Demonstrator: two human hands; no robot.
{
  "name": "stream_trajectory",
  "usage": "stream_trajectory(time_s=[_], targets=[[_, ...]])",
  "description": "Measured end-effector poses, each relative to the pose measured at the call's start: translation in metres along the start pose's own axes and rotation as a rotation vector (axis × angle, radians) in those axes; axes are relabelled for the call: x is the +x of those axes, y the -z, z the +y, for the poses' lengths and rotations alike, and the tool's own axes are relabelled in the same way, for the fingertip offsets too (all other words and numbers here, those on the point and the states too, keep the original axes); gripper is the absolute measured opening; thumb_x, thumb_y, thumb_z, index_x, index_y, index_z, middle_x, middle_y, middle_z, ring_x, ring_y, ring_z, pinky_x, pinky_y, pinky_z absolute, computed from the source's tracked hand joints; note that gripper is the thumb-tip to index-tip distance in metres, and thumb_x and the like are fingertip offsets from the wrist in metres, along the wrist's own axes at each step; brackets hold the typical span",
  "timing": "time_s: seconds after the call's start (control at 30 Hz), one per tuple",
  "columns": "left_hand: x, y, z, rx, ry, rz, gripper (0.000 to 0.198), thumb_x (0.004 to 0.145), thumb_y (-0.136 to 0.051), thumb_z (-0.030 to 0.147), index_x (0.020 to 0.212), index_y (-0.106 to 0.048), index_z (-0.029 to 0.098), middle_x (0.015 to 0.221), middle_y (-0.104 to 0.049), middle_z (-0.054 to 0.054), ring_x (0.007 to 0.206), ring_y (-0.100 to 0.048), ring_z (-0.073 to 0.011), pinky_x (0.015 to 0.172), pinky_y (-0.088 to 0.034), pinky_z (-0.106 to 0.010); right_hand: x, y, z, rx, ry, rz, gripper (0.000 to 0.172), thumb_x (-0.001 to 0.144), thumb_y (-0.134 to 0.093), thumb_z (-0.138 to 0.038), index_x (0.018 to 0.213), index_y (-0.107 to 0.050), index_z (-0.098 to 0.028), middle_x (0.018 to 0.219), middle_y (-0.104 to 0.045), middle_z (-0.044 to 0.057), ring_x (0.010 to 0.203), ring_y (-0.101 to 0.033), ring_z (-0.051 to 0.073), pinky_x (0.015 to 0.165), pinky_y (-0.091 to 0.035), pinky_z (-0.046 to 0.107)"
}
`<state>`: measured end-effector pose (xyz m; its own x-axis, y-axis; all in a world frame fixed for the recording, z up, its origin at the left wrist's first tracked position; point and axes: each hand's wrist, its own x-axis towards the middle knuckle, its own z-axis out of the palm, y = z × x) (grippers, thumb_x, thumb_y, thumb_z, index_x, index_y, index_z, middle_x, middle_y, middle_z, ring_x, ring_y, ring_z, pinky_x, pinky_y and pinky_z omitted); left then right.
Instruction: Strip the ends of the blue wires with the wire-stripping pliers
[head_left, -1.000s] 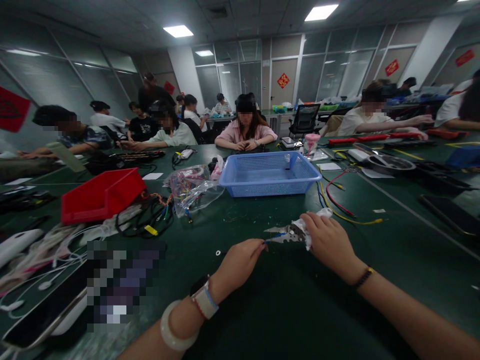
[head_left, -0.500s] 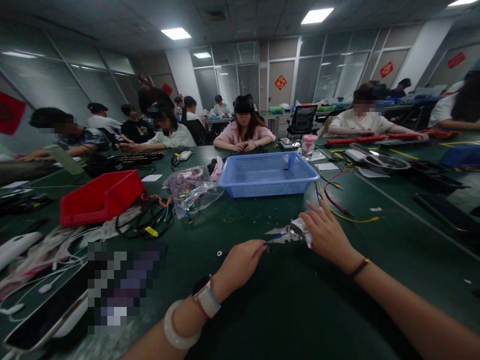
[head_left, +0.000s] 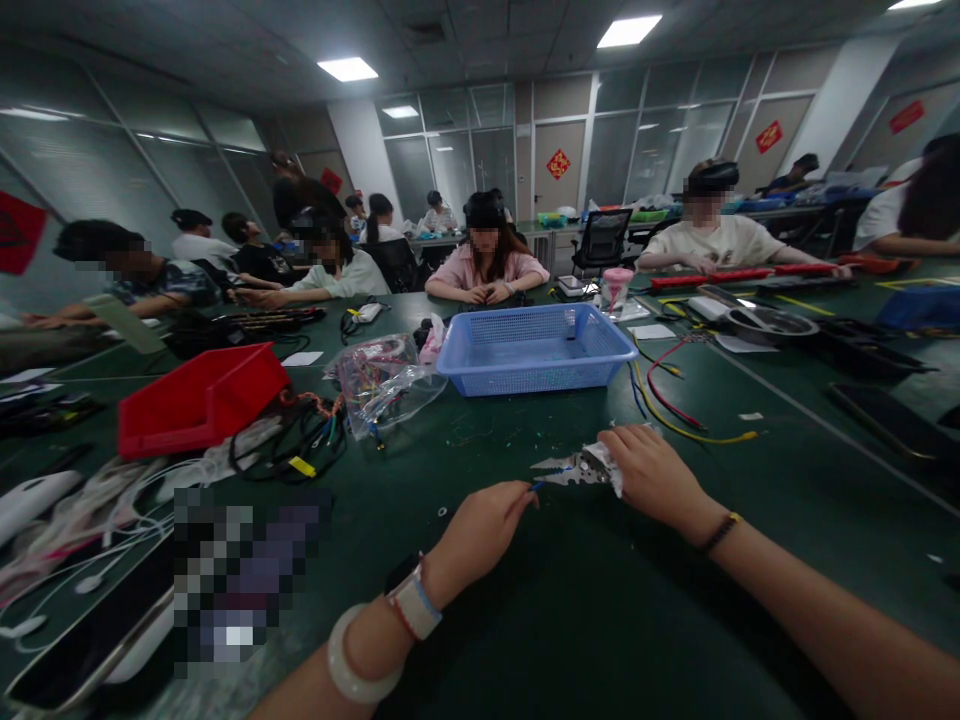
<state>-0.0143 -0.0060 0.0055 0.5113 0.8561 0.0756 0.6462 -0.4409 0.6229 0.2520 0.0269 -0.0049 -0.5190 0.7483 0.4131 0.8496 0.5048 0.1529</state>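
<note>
My left hand (head_left: 484,525) is closed in a pinch on a short blue wire (head_left: 537,486), whose end reaches toward the jaws of a wire stripper (head_left: 562,469). My right hand (head_left: 654,470) is wrapped round the stripper's handles, which have white wrapping on them. The metal jaws point left, slightly parted, just beyond my left fingertips. Whether the wire lies between the jaws or beside them I cannot make out. Small blue and green scraps (head_left: 514,437) lie on the green table past the tool. A small ring (head_left: 442,512) lies left of my left hand.
A blue basket (head_left: 536,375) stands ahead, with a clear bag of wires (head_left: 386,385) and a red bin (head_left: 199,400) to its left. Yellow and red cables (head_left: 694,432) lie right of it. A phone (head_left: 82,620) and white earphone cords are at near left. Several people sit around.
The fingers of my right hand have closed in round the stripper's handles, and its jaws have drawn closer together. My left hand stays nearly in place with the blue wire.
</note>
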Motion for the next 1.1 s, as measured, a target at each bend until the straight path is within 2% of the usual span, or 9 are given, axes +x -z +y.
stream_trajectory(time_s=[0.2,0.4,0.47,0.57,0.7,0.77,0.9,1.0,1.1], targets=[[0.0,0.002,0.002,-0.048,0.0,-0.028,0.028,0.098,-0.036,0.025,0.101,-0.063,0.018,0.097,-0.066,-0.003,0.087,-0.06,-0.0164,0.077,-0.043,-0.026,0.001,-0.001,-0.001,-0.019,-0.022,0.002,0.017,0.082,-0.05,-0.015,0.096,-0.06,-0.012,0.087,-0.064,0.01,0.08,-0.054,0.022,0.077,-0.035,0.033],[0.001,0.005,0.005,-0.151,0.057,-0.089,0.031,0.097,-0.037,0.03,0.102,-0.065,0.017,0.077,-0.058,0.0,0.068,-0.053,-0.0128,0.062,-0.038,-0.023,0.002,0.0,-0.001,-0.051,-0.017,0.06,0.012,0.086,-0.051,-0.019,0.088,-0.061,-0.013,0.082,-0.064,0.009,0.073,-0.054,0.021,0.072,-0.036,0.033],[0.001,0.006,0.006,-0.197,0.084,-0.126,0.033,0.097,-0.037,0.033,0.104,-0.065,0.017,0.07,-0.053,0.002,0.062,-0.049,-0.0117,0.058,-0.035,-0.022,0.002,0.0,0.0,-0.065,-0.008,0.091,0.015,0.084,-0.052,-0.017,0.094,-0.062,-0.012,0.085,-0.065,0.009,0.077,-0.055,0.022,0.076,-0.038,0.034],[0.001,0.007,0.008,-0.257,0.099,-0.162,0.037,0.097,-0.036,0.036,0.108,-0.066,0.018,0.067,-0.049,0.003,0.061,-0.047,-0.0112,0.057,-0.033,-0.022,0.002,0.002,0.002,-0.094,0.024,0.175,0.026,0.081,-0.052,-0.012,0.106,-0.061,-0.009,0.093,-0.066,0.011,0.089,-0.056,0.024,0.09,-0.038,0.039],[0.001,0.006,0.009,-0.34,0.135,-0.184,0.036,0.096,-0.038,0.032,0.12,-0.06,0.017,0.069,-0.052,0.003,0.063,-0.048,-0.0111,0.059,-0.035,-0.022,0.0,0.005,0.003,-0.144,0.048,0.288,0.025,0.082,-0.051,-0.01,0.104,-0.064,-0.011,0.106,-0.065,0.014,0.11,-0.05,0.028,0.101,-0.033,0.044],[0.001,0.004,0.008,-0.403,0.163,-0.228,0.036,0.095,-0.039,0.03,0.124,-0.057,0.017,0.072,-0.055,0.002,0.063,-0.049,-0.0104,0.058,-0.036,-0.021,-0.002,0.007,0.004,-0.172,0.029,0.307,0.028,0.081,-0.052,-0.009,0.106,-0.065,-0.014,0.11,-0.065,0.012,0.105,-0.051,0.027,0.096,-0.037,0.043],[0.001,-0.002,0.006,-0.649,0.241,-0.406,0.034,0.095,-0.038,0.027,0.124,-0.054,0.018,0.076,-0.059,0.001,0.054,-0.05,-0.0073,0.052,-0.037,-0.019,-0.005,0.008,0.005,-0.182,0.044,0.268,0.039,0.08,-0.052,-0.005,0.116,-0.063,-0.015,0.106,-0.067,0.009,0.085,-0.056,0.022,0.079,-0.043,0.038],[-0.001,-0.007,0.006,-0.849,0.277,-0.514,0.027,0.094,-0.042,0.027,0.117,-0.053,0.016,0.079,-0.063,-0.002,0.057,-0.058,-0.0089,0.053,-0.04,-0.019,-0.006,0.007,0.006,-0.139,0.085,0.26,0.041,0.08,-0.049,-0.002,0.118,-0.061,-0.012,0.106,-0.067,0.01,0.082,-0.059,0.02,0.073,-0.044,0.033],[-0.003,-0.011,0.006,-1.021,0.278,-0.562,0.024,0.089,-0.054,0.032,0.106,-0.054,0.015,0.084,-0.065,-0.005,0.061,-0.063,-0.0114,0.056,-0.045,-0.023,-0.008,0.004,0.007,-0.099,0.127,0.267,0.041,0.081,-0.047,-0.002,0.118,-0.061,-0.012,0.108,-0.068,0.01,0.082,-0.061,0.018,0.072,-0.045,0.03]])
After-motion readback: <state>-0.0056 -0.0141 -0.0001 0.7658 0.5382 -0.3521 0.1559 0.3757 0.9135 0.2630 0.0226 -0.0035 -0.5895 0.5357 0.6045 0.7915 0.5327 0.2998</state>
